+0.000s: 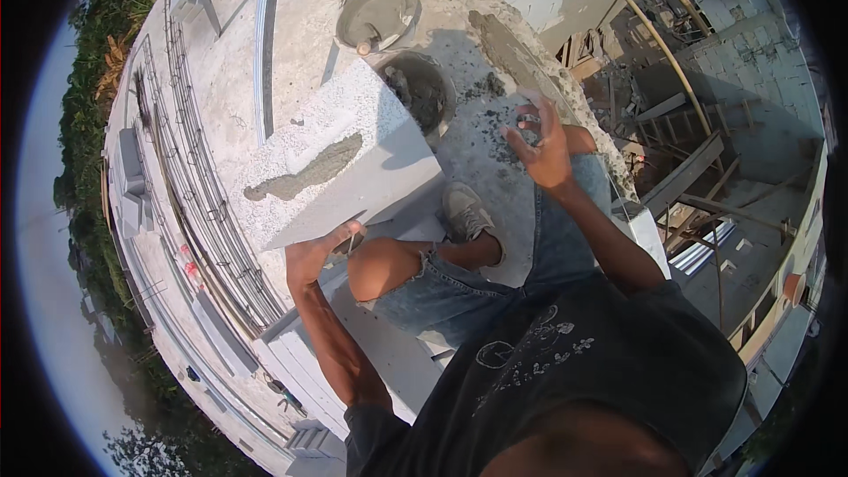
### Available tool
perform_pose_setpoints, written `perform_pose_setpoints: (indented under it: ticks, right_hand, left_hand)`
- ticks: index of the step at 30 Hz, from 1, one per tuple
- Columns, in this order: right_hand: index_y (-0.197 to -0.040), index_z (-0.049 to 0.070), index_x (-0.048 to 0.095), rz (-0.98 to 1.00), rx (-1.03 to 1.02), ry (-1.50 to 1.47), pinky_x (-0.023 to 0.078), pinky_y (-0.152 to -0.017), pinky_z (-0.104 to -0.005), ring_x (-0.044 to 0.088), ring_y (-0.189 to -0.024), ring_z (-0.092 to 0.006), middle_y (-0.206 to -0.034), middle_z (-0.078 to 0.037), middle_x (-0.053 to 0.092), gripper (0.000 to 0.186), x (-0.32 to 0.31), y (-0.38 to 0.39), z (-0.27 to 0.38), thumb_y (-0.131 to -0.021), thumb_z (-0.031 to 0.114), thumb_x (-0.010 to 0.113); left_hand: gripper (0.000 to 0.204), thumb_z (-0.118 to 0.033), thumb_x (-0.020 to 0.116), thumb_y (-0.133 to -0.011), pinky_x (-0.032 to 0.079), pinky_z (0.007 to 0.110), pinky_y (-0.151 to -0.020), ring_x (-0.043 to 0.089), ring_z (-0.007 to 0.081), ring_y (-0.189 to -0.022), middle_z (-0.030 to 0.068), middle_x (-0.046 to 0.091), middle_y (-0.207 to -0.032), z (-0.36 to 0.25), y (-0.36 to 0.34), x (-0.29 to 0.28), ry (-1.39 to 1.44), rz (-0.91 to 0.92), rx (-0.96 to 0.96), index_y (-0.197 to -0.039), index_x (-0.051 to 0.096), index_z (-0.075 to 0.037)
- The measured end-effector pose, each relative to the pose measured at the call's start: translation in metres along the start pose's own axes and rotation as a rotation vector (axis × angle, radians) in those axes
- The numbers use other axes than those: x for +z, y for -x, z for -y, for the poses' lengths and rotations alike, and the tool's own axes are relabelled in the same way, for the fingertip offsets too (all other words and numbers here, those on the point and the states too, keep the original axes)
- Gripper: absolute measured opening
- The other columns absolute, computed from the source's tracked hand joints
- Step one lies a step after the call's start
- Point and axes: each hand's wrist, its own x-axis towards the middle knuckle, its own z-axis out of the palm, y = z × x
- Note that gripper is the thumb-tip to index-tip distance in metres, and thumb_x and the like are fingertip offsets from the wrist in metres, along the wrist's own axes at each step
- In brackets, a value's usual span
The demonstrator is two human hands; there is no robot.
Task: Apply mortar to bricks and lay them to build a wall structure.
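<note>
A large white lightweight concrete block (353,190) stands tilted in front of my knees, with a strip of grey mortar (305,168) smeared across its rough upper face. My left hand (320,252) grips the block's near lower edge, and its fingers are partly hidden. Raised over my right knee, my right hand (546,146) holds nothing, its fingers curled but apart. Just beyond the block sits a dark bucket (449,115) with mortar inside. Farther off is a round basin (343,22) of grey mix, with a handled tool (369,42) at its near rim.
Rebar cages (190,150) and a long metal channel (268,44) lie on the slab to the left. More white blocks (291,362) are stacked beside my left leg. Mortar crumbs (490,124) litter the floor ahead. On the right the slab edge drops to a lower level with timber (685,177).
</note>
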Motion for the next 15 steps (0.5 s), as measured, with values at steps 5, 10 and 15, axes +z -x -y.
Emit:
perform_pose_setpoints:
  ticks: [5,10,15]
  right_hand:
    - [-0.124,0.006,0.054,0.203,-0.108,0.083,0.049,-0.083,-0.0345,0.060,-0.096,-0.0247,-0.112,-0.012,0.059,0.042,0.045,-0.070,-0.034,-0.085,0.013,0.067]
    - [-0.126,0.011,0.055,0.375,-0.204,0.389,0.048,-0.088,-0.0432,0.061,-0.104,-0.0338,-0.114,-0.014,0.063,0.038,0.134,-0.200,-0.061,-0.093,0.031,0.054]
    - [-0.134,0.020,0.051,0.631,-0.111,0.470,0.043,-0.097,-0.0470,0.057,-0.114,-0.0344,-0.127,-0.013,0.059,0.048,0.212,-0.269,-0.076,-0.096,0.048,0.043]
  left_hand:
    - [0.048,-0.007,0.087,-0.064,0.052,0.030,-0.076,0.064,0.0190,-0.083,0.0109,0.069,-0.093,0.018,0.007,-0.018,-0.070,-0.065,-0.140,-0.105,0.066,0.005]
    - [0.049,-0.008,0.089,-0.060,0.051,0.031,-0.078,0.063,0.0185,-0.085,0.0106,0.069,-0.094,0.036,0.003,-0.018,-0.086,-0.116,-0.082,-0.102,0.067,0.005]
    - [0.046,-0.019,0.086,-0.062,0.048,0.033,-0.076,0.061,0.0205,-0.086,0.0093,0.068,-0.091,0.074,0.009,-0.033,-0.004,-0.192,-0.193,-0.098,0.068,0.003]
